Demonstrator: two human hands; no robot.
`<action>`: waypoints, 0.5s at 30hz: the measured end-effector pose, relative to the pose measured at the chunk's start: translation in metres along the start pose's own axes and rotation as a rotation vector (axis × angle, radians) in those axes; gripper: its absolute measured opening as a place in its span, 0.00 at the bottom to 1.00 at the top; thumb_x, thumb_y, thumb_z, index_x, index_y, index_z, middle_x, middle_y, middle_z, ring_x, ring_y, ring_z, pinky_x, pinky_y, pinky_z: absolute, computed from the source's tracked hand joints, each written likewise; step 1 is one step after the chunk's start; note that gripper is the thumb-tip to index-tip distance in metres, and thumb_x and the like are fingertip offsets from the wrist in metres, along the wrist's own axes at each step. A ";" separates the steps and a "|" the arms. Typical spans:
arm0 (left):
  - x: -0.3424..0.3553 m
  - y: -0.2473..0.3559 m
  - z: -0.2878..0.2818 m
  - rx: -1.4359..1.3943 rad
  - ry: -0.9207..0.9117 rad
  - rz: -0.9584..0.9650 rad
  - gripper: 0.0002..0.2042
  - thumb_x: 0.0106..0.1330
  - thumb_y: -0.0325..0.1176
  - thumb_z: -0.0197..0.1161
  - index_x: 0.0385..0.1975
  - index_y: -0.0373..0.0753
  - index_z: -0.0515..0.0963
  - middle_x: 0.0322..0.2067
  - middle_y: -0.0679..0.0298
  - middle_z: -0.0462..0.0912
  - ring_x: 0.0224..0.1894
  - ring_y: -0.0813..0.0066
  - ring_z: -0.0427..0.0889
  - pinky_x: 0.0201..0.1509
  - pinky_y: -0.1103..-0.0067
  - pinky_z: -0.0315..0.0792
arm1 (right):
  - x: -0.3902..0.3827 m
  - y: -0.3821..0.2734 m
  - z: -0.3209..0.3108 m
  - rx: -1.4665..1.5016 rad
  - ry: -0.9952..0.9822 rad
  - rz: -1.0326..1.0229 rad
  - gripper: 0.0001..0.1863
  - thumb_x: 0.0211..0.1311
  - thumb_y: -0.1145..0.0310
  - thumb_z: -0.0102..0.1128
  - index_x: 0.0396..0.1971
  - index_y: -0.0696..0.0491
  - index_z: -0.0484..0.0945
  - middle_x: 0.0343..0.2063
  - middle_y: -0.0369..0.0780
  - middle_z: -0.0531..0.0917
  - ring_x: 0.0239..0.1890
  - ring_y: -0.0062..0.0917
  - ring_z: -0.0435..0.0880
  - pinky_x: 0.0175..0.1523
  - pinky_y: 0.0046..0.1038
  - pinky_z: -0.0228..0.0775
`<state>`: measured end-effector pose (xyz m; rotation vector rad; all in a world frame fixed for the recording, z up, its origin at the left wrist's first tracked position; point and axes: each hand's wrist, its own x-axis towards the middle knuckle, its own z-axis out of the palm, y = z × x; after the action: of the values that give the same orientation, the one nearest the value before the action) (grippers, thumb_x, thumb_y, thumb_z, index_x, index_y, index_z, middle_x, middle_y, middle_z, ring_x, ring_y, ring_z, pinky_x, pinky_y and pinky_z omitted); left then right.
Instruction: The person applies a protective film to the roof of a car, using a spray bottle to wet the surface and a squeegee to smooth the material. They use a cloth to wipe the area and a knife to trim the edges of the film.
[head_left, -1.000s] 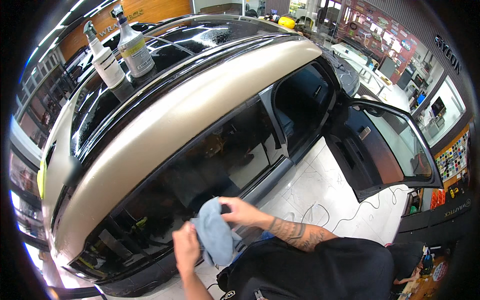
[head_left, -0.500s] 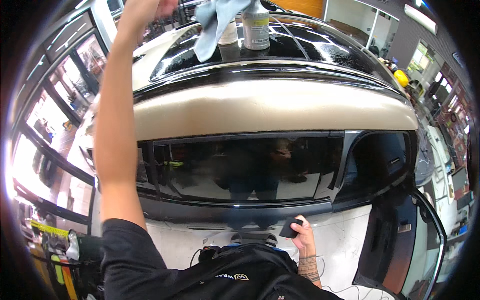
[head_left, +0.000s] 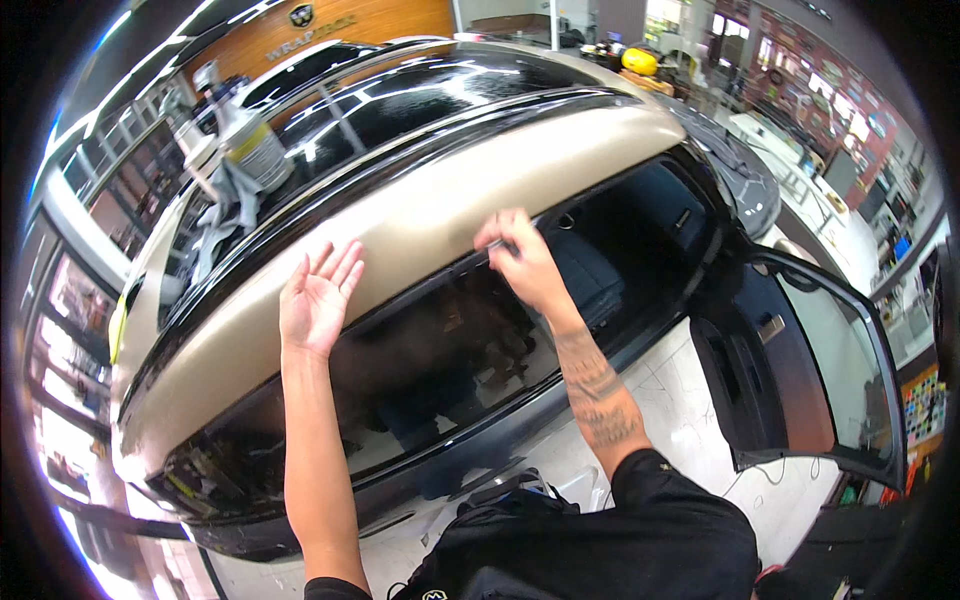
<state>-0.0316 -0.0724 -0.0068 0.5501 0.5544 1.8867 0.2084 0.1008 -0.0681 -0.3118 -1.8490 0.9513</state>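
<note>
At the left, a crumpled grey cloth (head_left: 228, 205) was draped on the glossy black car roof (head_left: 420, 85), beside a white spray bottle (head_left: 200, 152) and a grey spray bottle (head_left: 256, 150). The left forearm was raised almost straight; the left hand (head_left: 318, 302) was spread wide, its palm turned up and bared, and was seen against the beige roof-side panel (head_left: 420, 195). Whether the panel was touched could not be told. The right forearm was slanted up and leftward, the right hand (head_left: 525, 262) being held above the panel's lower edge with fingers curled and blurred; whether anything was gripped could not be told. Farther right, the car door (head_left: 800, 370) was swung open.
</note>
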 end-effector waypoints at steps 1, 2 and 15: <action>0.010 -0.009 0.008 -0.018 0.021 0.009 0.31 0.70 0.38 0.50 0.63 0.28 0.44 0.65 0.37 0.47 0.68 0.46 0.52 0.69 0.58 0.53 | 0.020 -0.003 -0.008 -0.308 0.203 -0.120 0.09 0.50 0.82 0.51 0.30 0.55 0.78 0.34 0.44 0.70 0.40 0.33 0.73 0.42 0.30 0.69; 0.022 -0.017 0.024 -0.034 0.029 0.013 0.32 0.69 0.38 0.50 0.64 0.29 0.42 0.65 0.37 0.46 0.68 0.46 0.51 0.70 0.58 0.52 | 0.040 0.008 -0.024 -0.538 0.355 -0.190 0.09 0.50 0.80 0.54 0.30 0.52 0.80 0.36 0.47 0.71 0.41 0.41 0.73 0.47 0.37 0.68; 0.074 -0.035 0.050 -0.119 0.317 0.121 0.32 0.69 0.32 0.44 0.66 0.35 0.33 0.66 0.40 0.46 0.67 0.44 0.50 0.71 0.57 0.49 | 0.125 0.049 -0.068 -1.040 0.214 -0.302 0.08 0.53 0.62 0.58 0.34 0.41 0.81 0.46 0.45 0.69 0.51 0.41 0.66 0.46 0.48 0.68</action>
<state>-0.0015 0.0145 0.0204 0.2108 0.6194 2.1234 0.1982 0.2380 -0.0083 -0.6917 -1.9693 -0.3079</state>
